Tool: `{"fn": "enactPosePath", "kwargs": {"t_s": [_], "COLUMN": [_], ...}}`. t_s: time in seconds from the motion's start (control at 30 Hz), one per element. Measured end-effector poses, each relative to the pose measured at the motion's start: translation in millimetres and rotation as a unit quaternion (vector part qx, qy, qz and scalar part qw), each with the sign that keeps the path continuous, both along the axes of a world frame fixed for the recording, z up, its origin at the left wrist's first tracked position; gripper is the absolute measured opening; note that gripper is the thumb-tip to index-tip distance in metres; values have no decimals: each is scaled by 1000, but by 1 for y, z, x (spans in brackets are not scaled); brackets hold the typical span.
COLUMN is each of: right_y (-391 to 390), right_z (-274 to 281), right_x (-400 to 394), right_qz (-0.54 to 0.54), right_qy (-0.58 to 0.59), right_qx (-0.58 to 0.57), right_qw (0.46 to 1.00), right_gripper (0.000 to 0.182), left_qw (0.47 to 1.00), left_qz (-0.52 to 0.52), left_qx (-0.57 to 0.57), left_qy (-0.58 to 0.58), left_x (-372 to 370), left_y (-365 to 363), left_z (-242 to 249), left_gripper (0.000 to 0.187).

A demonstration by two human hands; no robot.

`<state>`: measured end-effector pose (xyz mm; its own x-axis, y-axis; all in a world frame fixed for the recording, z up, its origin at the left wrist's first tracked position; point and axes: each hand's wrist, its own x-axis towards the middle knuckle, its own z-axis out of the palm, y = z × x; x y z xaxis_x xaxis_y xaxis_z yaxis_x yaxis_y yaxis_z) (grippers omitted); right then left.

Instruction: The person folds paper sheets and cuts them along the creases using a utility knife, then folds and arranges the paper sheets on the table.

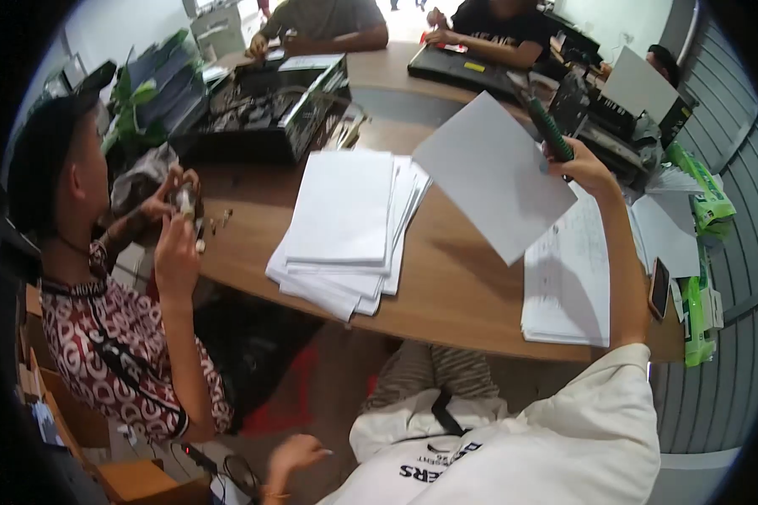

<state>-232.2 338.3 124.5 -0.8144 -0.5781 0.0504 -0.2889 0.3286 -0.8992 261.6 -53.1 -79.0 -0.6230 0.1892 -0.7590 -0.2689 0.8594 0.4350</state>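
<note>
My right hand (588, 168) is raised over the right side of the table, closed on a white sheet of paper (497, 172) and a slim tool with a ribbed green handle (549, 128). The sheet hangs tilted in the air, its lower corner overlapping a stack of papers with handwriting (567, 282). To the left of that lies a thick, uneven pile of white paper (338, 210). Low beside my body, off the table, my left hand (299, 454) hangs with its fingers loosely stretched and nothing visible in it.
At left, a seated person (126, 337) handles a small part. An opened black computer case (253, 109) stands behind the pile. Two people sit across the table, one at a black flat device (467, 71). A phone (659, 288) and green packages (697, 194) are at the right edge.
</note>
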Motion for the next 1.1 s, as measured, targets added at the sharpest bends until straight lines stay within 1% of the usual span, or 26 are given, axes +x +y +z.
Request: {"fn": "enactPosePath", "kwargs": {"t_s": [0.03, 0.07, 0.1, 0.13, 0.17, 0.2, 0.23, 0.27, 0.3, 0.33, 0.37, 0.4, 0.43, 0.47, 0.5, 0.53, 0.57, 0.6, 0.67, 0.7, 0.73, 0.8, 0.83, 0.87, 1.03, 1.1], "right_y": [0, 0, -2, -6, -13, -20, -29, -26, -26, -24, -18, -9, -2, 4, 10, 14, 16, 16, 13, 12, 11, 7, 3, 0, -13, -16], "right_z": [9, 16, 18, 16, 7, -1, 3, -17, -21, -26, -29, -30, -32, -37, -41, -44, -48, -51, -53, -55, -58, -59, -59, -64, -69, -67], "right_x": [4, 6, 6, 5, 0, -3, 6, -7, -5, -1, 1, 1, 1, 0, -1, -3, -4, -4, -4, -5, -4, -1, 3, 3, 8, 13], "right_qz": [-6, 4, 34, 64, 89, 115, 116, 136, 123, 109, 107, 86, 66, 67, 47, 28, 24, 31, 19, 23, 28, 24, -1, 4, -12, -38], "right_qy": [8, 0, -5, -13, -24, -35, -62, -77, -60, -45, -44, -65, -88, -88, -101, -114, -113, -117, -145, -112, -112, -134, -170, -172, -118, -127], "right_qx": [-5, 9, 20, 32, 46, 59, 82, 69, 73, 79, 79, 80, 81, 78, 66, 55, 62, 60, 60, 97, 96, 92, 85, 85, 133, 143], "right_qw": [1000, 1000, 999, 997, 995, 991, 988, 985, 988, 990, 990, 991, 991, 991, 992, 992, 991, 991, 987, 989, 989, 986, 982, 981, 984, 981], "right_gripper": [34, 36, 36, 37, 37, 37, 37, 37, 36, 35, 35, 34, 33, 33, 31, 30, 30, 30, 30, 32, 32, 34, 36, 36, 38, 37], "left_qw": [997, 984, 954, 913, 877, 866, 854, 839, 894, 916, 898, 865, 899, 919, 931, 935, 932, 930, 928, 928, 926, 924, 924, 924, 925, 925], "left_qz": [38, 78, 95, 176, 216, 224, 193, 161, 58, -48, -91, -133, -55, 36, 132, 208, 260, 288, 324, 332, 340, 351, 353, 355, 354, 353], "left_qx": [6, 31, 67, 149, 229, 249, 281, 314, 356, 384, 431, 468, 406, 346, 286, 233, 203, 184, 161, 153, 149, 144, 140, 140, 138, 142], "left_qy": [64, 154, 277, 338, 364, 371, 392, 414, 265, 102, -11, -122, -155, -184, -185, -168, -151, -133, -94, -76, -66, -47, -40, -33, -17, -15], "left_x": [-33, -63, -96, -129, -163, -195, -218, -234, -233, -223, -205, -179, -136, -93, -63, -54, -49, -46, -44, -45, -44, -40, -38, -37, -21, -9], "left_y": [-8, -16, -16, -9, -12, -9, 1, 8, 6, 3, 1, -2, -15, -28, -33, -28, -21, -12, 3, 7, 10, 14, 15, 15, 15, 18], "left_z": [55, 83, 113, 135, 134, 139, 148, 155, 161, 161, 141, 108, 63, 17, -13, -23, -29, -33, -39, -41, -43, -46, -47, -49, -54, -54], "left_gripper": [40, 32, 24, 31, 42, 34, 33, 31, 27, 24, 24, 24, 28, 33, 33, 33, 33, 33, 34, 34, 34, 34, 34, 34, 35, 35]}}
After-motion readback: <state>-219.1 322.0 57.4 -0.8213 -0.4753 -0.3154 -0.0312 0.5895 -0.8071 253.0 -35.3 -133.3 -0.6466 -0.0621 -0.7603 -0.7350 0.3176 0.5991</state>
